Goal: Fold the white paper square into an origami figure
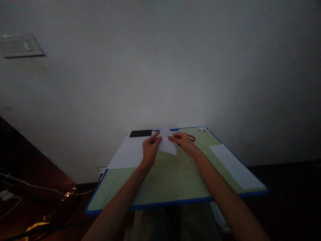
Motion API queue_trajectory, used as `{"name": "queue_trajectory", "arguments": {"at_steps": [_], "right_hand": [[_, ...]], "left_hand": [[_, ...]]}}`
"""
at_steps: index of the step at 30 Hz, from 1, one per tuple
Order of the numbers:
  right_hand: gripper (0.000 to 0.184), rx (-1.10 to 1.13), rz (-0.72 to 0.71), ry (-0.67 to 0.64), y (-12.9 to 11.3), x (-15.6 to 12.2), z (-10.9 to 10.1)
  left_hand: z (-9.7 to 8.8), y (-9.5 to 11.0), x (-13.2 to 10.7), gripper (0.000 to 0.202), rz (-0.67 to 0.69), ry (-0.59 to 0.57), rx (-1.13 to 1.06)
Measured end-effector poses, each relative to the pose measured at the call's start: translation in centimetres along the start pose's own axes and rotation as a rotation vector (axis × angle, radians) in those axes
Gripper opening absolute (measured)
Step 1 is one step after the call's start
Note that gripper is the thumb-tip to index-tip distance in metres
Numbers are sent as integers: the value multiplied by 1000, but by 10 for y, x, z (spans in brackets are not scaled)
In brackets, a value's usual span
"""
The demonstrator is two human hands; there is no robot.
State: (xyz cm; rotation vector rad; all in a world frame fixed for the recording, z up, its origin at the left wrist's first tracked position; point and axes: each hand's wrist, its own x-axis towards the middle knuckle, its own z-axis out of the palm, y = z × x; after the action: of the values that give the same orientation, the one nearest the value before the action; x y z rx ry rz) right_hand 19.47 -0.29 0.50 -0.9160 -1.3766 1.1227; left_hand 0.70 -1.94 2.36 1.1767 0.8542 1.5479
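A folded piece of white paper (167, 146), narrow at the top and wider below, is held up above the far half of the table. My left hand (150, 147) pinches its left edge between thumb and fingers. On the opposite edge, my right hand (184, 140) grips the same paper with thumb and fingertips. Just behind my right hand shows the red handle (192, 137) of something, perhaps scissors; the rest is hidden.
The small green table (170, 184) has a blue edge and stands against a wall. White sheets (127, 152) lie at the left under a dark phone-like slab (140, 133). A paper strip (237, 165) lies along the right edge, and small paper cuttings (202, 129) sit at the far right corner.
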Motion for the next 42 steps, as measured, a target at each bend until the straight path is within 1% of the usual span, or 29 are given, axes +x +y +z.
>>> {"name": "queue_trajectory", "arguments": {"at_steps": [4, 13, 21, 24, 26, 30, 33, 36, 42], "right_hand": [[46, -63, -41, 20, -2, 1, -1], [46, -284, -139, 142, -2, 3, -2], [54, -363, -210, 157, -5, 1, 0], [54, -388, -232, 139, -11, -2, 2], [56, -397, -252, 162, -15, -4, 5], [56, -430, -286, 302, -17, -5, 12], [54, -462, -300, 390, -16, -5, 14], [54, -488, -306, 420, -14, -4, 12], [58, -515, -311, 433, -13, -4, 8]], "left_hand": [[0, 1, 1, 56, -2, 33, 2], [-1, -1, 4, 55, -19, 98, 6], [-3, -3, 6, 55, -20, 97, 22], [-3, -6, 5, 57, -7, 69, 49], [-1, -8, 1, 58, 6, 21, 76], [8, -11, -11, 53, 35, -97, 134], [11, -10, -16, 51, 45, -154, 162], [10, -10, -16, 52, 47, -187, 183], [9, -9, -15, 51, 46, -207, 189]]}}
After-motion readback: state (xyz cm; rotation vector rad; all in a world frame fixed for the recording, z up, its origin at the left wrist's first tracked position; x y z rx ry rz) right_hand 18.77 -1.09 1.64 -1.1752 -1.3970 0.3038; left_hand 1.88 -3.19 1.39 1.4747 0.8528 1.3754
